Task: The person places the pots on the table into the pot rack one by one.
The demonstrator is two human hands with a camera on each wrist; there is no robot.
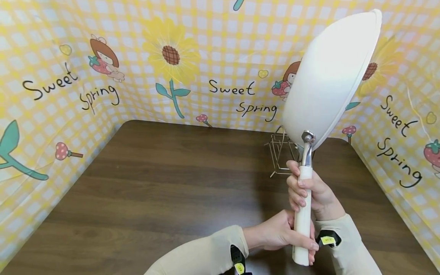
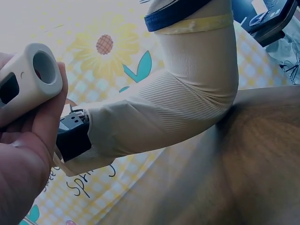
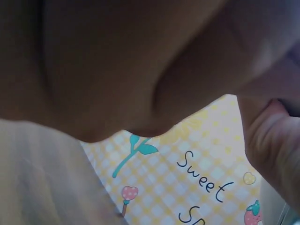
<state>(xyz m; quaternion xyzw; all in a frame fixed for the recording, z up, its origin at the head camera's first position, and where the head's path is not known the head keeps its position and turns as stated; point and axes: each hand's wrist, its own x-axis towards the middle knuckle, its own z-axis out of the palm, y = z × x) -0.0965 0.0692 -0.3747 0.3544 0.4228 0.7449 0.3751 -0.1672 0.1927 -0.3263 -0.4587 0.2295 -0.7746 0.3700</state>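
A white frying pan (image 1: 326,76) is held up on its long white handle (image 1: 302,217), its outer side facing the head camera and its rim to the right. Around the upper handle, just below the metal joint (image 1: 308,137), my right hand (image 1: 319,194) wraps its fingers and thumb. Lower down, my left hand (image 1: 280,231) grips the handle near its end. The left wrist view shows the handle's hollow end (image 2: 44,65) between the left thumb and fingers. Dark, close fingers (image 3: 103,70) fill much of the right wrist view, hiding the handle there.
A metal wire rack (image 1: 272,156) stands on the brown wooden table (image 1: 165,183), partly behind the pan. Yellow checked cloth (image 1: 220,49) with flowers and lettering walls the table on its back and sides.
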